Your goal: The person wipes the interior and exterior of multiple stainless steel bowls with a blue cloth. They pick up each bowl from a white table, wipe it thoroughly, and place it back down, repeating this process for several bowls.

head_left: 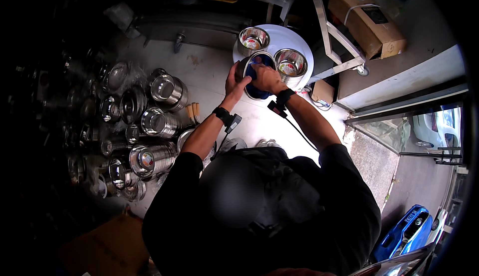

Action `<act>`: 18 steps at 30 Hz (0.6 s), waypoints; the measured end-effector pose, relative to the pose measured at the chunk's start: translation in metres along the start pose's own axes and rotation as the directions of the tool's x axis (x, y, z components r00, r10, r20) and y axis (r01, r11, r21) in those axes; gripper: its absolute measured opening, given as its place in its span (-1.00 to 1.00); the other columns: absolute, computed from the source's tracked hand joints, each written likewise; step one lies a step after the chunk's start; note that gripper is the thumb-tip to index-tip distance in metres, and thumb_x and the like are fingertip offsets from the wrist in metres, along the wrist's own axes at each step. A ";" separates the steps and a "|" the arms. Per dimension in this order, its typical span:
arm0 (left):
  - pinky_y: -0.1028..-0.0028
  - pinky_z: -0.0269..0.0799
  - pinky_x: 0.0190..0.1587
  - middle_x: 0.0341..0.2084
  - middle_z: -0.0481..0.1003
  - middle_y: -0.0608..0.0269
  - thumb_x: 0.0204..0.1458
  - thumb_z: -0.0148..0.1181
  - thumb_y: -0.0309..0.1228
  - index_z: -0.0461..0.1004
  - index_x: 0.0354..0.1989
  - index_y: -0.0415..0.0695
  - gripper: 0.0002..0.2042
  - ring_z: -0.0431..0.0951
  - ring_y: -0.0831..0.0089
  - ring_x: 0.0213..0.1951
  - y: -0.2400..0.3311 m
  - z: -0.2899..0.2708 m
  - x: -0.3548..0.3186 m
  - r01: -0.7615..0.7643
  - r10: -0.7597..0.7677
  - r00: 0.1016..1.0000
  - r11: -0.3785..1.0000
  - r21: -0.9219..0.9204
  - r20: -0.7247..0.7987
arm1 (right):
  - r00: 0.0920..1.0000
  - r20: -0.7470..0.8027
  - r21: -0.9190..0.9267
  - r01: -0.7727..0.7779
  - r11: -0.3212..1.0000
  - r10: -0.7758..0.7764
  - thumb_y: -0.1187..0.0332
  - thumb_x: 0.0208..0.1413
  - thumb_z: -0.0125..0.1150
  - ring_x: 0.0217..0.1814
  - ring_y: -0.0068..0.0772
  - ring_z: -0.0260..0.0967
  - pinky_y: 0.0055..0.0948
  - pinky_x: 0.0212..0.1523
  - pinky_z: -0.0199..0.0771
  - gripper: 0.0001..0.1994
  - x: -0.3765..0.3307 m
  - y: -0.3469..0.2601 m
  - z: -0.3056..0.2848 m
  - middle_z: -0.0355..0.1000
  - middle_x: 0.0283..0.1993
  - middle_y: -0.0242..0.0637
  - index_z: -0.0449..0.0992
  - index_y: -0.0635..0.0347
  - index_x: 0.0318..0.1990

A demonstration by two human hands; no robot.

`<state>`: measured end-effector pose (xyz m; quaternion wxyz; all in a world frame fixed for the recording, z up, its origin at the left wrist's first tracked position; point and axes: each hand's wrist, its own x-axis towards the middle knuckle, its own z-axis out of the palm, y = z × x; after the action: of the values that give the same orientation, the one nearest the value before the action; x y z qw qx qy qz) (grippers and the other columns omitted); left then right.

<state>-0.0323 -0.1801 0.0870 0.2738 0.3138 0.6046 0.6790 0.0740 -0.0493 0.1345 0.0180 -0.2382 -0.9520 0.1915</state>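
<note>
Opening rightward, tilted steel bowl (243, 66)

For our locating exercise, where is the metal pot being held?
In the head view, the metal pot is just above centre, tilted in the left hand, beside two other pots on a round white table.

1. Beyond the right hand (267, 78), a steel bowl (264, 35): round multicoloured sticker (251, 43), lettering too small to read.
2. Just right of that hand, a bowl stack (300, 65): similar round label (288, 68).
3. Well left of the left hand (237, 82), and nearer the body, stacked steel bowls (163, 160): round sticker (145, 159).
4. Far right beyond the right hand, a cardboard carton (349, 10): dark label (375, 15).
</note>
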 end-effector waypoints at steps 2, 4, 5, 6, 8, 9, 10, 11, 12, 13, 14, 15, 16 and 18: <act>0.34 0.22 0.34 0.24 0.37 0.05 -0.04 0.31 -0.43 0.14 0.41 -0.23 -0.23 0.37 0.29 0.27 0.006 -0.011 0.001 -0.011 0.011 1.000 0.999 -0.043 0.013 | 0.998 0.052 0.101 -0.050 0.994 0.045 -0.01 0.01 0.28 0.31 0.02 0.38 -0.14 0.23 0.44 -0.34 0.011 -0.007 -0.003 0.38 0.29 0.08 0.45 0.19 0.22; 0.34 0.22 0.34 0.24 0.37 0.06 -0.04 0.31 -0.42 0.15 0.41 -0.22 -0.23 0.37 0.29 0.27 0.012 -0.017 -0.001 -0.064 0.064 0.998 0.998 -0.021 0.003 | 0.980 0.173 0.211 -0.132 0.969 0.096 -0.02 -0.03 0.30 0.30 0.05 0.38 -0.13 0.25 0.41 -0.31 0.023 -0.008 -0.001 0.38 0.28 0.13 0.46 0.23 0.21; 0.34 0.22 0.34 0.24 0.38 0.06 -0.03 0.31 -0.42 0.16 0.41 -0.22 -0.24 0.37 0.29 0.26 0.015 -0.020 -0.002 -0.091 0.091 0.996 0.996 -0.011 0.000 | 0.965 0.234 0.260 -0.178 0.949 0.116 -0.03 -0.05 0.31 0.30 0.06 0.38 -0.12 0.26 0.39 -0.29 0.028 -0.008 0.000 0.38 0.27 0.16 0.46 0.26 0.20; 0.34 0.21 0.34 0.25 0.37 0.05 -0.03 0.33 -0.39 0.16 0.41 -0.20 -0.23 0.36 0.28 0.28 0.016 -0.025 -0.005 -0.063 0.063 0.998 0.998 -0.005 -0.008 | 0.970 0.231 0.324 -0.151 0.934 0.076 -0.05 -0.10 0.33 0.27 0.12 0.39 -0.16 0.26 0.38 -0.28 0.033 -0.007 0.010 0.39 0.24 0.19 0.49 0.29 0.16; 0.34 0.21 0.35 0.26 0.36 0.04 -0.03 0.34 -0.38 0.17 0.42 -0.19 -0.22 0.34 0.27 0.29 0.021 -0.034 -0.010 -0.071 0.072 0.997 0.991 0.110 -0.006 | 0.977 0.212 0.452 -0.104 0.886 0.006 0.05 -0.05 0.29 0.18 0.10 0.46 -0.22 0.19 0.43 -0.42 0.037 0.000 0.027 0.49 0.12 0.13 0.54 0.24 0.09; 0.34 0.20 0.35 0.27 0.35 0.04 -0.03 0.35 -0.37 0.17 0.42 -0.19 -0.22 0.33 0.27 0.30 0.024 -0.039 -0.010 -0.082 0.083 0.997 0.982 0.169 0.000 | 0.981 0.191 0.513 -0.076 0.855 -0.027 0.10 -0.03 0.28 0.13 0.09 0.49 -0.24 0.16 0.45 -0.49 0.039 -0.003 0.027 0.54 0.06 0.10 0.56 0.21 0.05; 0.32 0.19 0.36 0.29 0.32 0.04 0.00 0.36 -0.33 0.15 0.43 -0.15 -0.21 0.31 0.25 0.32 0.022 -0.046 -0.009 -0.083 0.079 0.996 0.980 0.182 0.033 | 0.983 0.175 0.556 -0.048 0.830 -0.061 0.13 -0.03 0.31 0.16 0.01 0.47 -0.30 0.20 0.42 -0.53 0.036 -0.007 0.023 0.51 0.10 0.09 0.58 0.18 0.03; 0.32 0.18 0.36 0.30 0.32 0.04 0.01 0.36 -0.32 0.14 0.44 -0.14 -0.21 0.32 0.25 0.32 0.020 -0.050 -0.004 -0.097 0.091 0.995 0.986 0.133 0.050 | 0.954 0.070 0.531 0.211 0.821 -0.291 0.14 -0.02 0.32 0.18 -0.01 0.46 -0.30 0.22 0.40 -0.54 0.040 0.000 0.022 0.50 0.11 0.09 0.58 0.18 0.02; 0.32 0.18 0.37 0.30 0.32 0.05 0.02 0.36 -0.31 0.14 0.44 -0.13 -0.22 0.32 0.24 0.32 0.012 -0.047 0.002 -0.100 0.092 0.991 0.992 0.081 0.096 | 0.876 -0.029 0.480 0.435 0.762 -0.481 0.16 -0.01 0.32 0.19 -0.04 0.45 -0.31 0.23 0.39 -0.56 0.035 0.024 0.022 0.50 0.11 0.09 0.59 0.18 0.02; 0.32 0.17 0.37 0.30 0.31 0.06 0.03 0.36 -0.30 0.13 0.44 -0.12 -0.22 0.32 0.24 0.31 0.002 -0.055 0.008 -0.106 0.101 0.989 0.994 0.038 0.109 | 0.728 -0.105 0.404 0.654 0.640 -0.678 0.17 0.00 0.32 0.21 -0.06 0.44 -0.31 0.24 0.38 -0.57 0.034 0.027 0.017 0.49 0.11 0.09 0.60 0.18 0.01; 0.33 0.25 0.32 0.31 0.29 0.07 0.12 0.31 -0.26 0.05 0.48 -0.05 -0.23 0.32 0.24 0.31 -0.016 -0.065 0.017 -0.149 0.138 0.985 0.983 0.106 0.104 | 0.730 -0.192 0.323 0.678 0.660 -0.656 0.20 0.09 0.29 0.15 -0.17 0.48 -0.31 0.23 0.41 -0.60 0.024 0.028 0.017 0.53 0.05 -0.02 0.57 0.22 0.04; 0.33 0.28 0.30 0.31 0.28 0.06 0.11 0.32 -0.20 0.03 0.48 -0.05 -0.21 0.34 0.23 0.30 -0.013 -0.067 0.021 -0.081 0.081 0.994 0.997 0.001 0.073 | 0.916 -0.120 0.633 0.367 0.682 -0.382 0.20 0.12 0.27 0.12 -0.20 0.49 -0.32 0.20 0.44 -0.59 0.023 0.023 0.014 0.53 0.04 -0.06 0.55 0.24 0.06; 0.33 0.30 0.29 0.31 0.28 0.06 0.11 0.33 -0.15 0.02 0.48 -0.06 -0.18 0.35 0.23 0.29 -0.012 -0.068 0.024 -0.014 0.019 0.999 0.994 -0.106 0.047 | 0.993 0.057 0.842 0.009 0.539 -0.105 0.19 0.15 0.26 0.09 -0.23 0.51 -0.32 0.17 0.46 -0.59 0.024 0.016 0.013 0.53 0.04 -0.10 0.54 0.25 0.07; 0.27 0.46 0.15 0.30 0.27 0.13 0.19 0.25 -0.04 -0.07 0.50 0.04 -0.19 0.39 0.23 0.25 0.007 -0.065 0.025 0.209 -0.200 0.978 0.950 -0.231 0.061 | 0.961 0.228 0.950 -0.255 0.181 0.156 0.13 0.19 0.24 -0.03 -0.34 0.55 -0.37 0.05 0.56 -0.52 0.023 0.008 0.003 0.53 0.05 -0.16 0.49 0.33 0.12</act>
<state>-0.0981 -0.2043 0.0917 0.3892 0.2268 0.5436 0.7082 0.0568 -0.0333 0.1271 0.0998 -0.2915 -0.5797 0.7544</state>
